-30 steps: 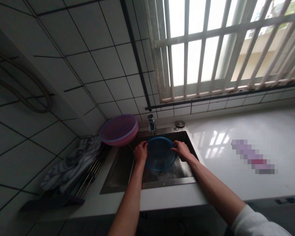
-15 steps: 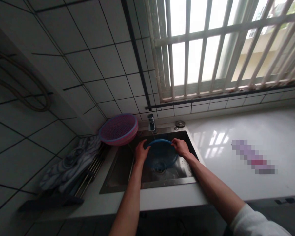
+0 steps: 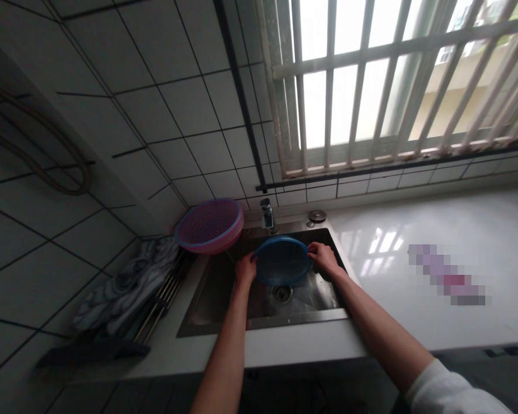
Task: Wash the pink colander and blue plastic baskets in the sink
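Note:
A blue plastic basin is held up inside the metal sink, its round opening tipped toward me. On its left rim my left hand is closed, and on its right rim my right hand grips with the fingers pinched. The faucet stands just behind the basin. Below the basin's near side the sink drain shows in full. Whether any water is in the basin I cannot tell.
A pink and blue colander leans at the sink's back left corner. Folded patterned cloth lies over a metal rack on the left. A round drain stopper sits behind the sink. A blurred-out purple item lies on the white counter.
The basin has risen slightly and tipped, uncovering the drain. My left hand has closed from spread fingers onto the rim; my right hand has shifted a little right.

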`<state>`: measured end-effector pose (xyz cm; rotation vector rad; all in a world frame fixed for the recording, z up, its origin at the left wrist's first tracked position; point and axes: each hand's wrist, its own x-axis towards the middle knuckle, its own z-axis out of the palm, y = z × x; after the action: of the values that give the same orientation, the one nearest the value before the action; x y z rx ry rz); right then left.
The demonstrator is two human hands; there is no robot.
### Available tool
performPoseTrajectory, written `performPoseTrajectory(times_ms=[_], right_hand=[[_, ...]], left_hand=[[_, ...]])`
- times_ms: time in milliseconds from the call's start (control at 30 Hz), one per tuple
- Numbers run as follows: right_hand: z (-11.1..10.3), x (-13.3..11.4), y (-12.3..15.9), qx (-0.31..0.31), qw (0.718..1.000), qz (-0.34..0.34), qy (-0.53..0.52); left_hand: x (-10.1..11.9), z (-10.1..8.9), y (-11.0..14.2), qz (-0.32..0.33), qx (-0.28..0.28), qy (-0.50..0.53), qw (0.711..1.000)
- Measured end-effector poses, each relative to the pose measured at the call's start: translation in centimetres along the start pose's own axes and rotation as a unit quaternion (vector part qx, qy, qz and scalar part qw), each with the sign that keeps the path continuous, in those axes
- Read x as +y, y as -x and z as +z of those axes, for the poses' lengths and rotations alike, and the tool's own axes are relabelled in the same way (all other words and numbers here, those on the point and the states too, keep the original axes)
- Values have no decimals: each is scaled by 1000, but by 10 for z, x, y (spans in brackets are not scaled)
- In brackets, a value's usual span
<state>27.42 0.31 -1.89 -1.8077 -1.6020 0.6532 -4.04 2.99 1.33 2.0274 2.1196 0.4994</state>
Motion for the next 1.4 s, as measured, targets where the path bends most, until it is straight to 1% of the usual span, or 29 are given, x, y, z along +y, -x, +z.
performPoseTrajectory(times_ms=[133, 233, 300, 367, 467, 533, 633, 667, 733, 800, 867, 1033, 1133, 1200, 1300, 1367, 1400], right_hand=[[0, -9, 2, 29, 999, -28, -3], [-1, -13, 4, 19, 999, -21, 19], [-2, -15, 5, 17, 999, -14, 29], [-4, -16, 5, 40, 999, -7, 36], [-7, -16, 3, 75, 997, 6, 27], [-7, -13, 0, 84, 996, 9, 11], [-5, -4, -5, 89, 996, 9, -19], [-4, 0, -6, 85, 996, 12, -26], [-1, 6, -7, 56, 998, 23, -24], [2, 8, -6, 14, 999, 35, -4], [5, 8, -4, -6, 999, 31, 6], [9, -2, -2, 16, 1000, -14, -5], [7, -6, -1, 19, 1000, -5, 17], [4, -8, 0, 34, 999, 6, 20], [1, -9, 0, 63, 998, 15, 15], [-1, -10, -1, 77, 997, 20, 13], [-1, -9, -2, 83, 996, 23, 12]], left_hand=[[22, -3, 11, 8, 9, -44, 999], [38, -5, 16, 20, 23, -60, 998], [43, -7, 16, 30, 27, -45, 998], [41, -7, 15, 32, 34, -12, 999], [30, -5, 11, 26, 36, 40, 998], [20, -2, 8, 7, 4, 44, 999], [8, 2, 5, -33, -74, 18, 997], [6, 2, 4, -42, -84, 12, 995], [5, 1, 3, -50, -76, 5, 996], [8, -1, 4, -45, -45, 2, 998], [13, -3, 5, -30, -16, -1, 999], [34, -3, 12, 19, 10, -4, 1000], [42, -1, 12, 48, 39, 25, 998], [40, 2, 10, 62, 51, 58, 995], [28, 6, 6, 48, 41, 87, 994], [18, 9, 4, 19, 10, 77, 997], [13, 10, 3, 4, -15, 66, 998]])
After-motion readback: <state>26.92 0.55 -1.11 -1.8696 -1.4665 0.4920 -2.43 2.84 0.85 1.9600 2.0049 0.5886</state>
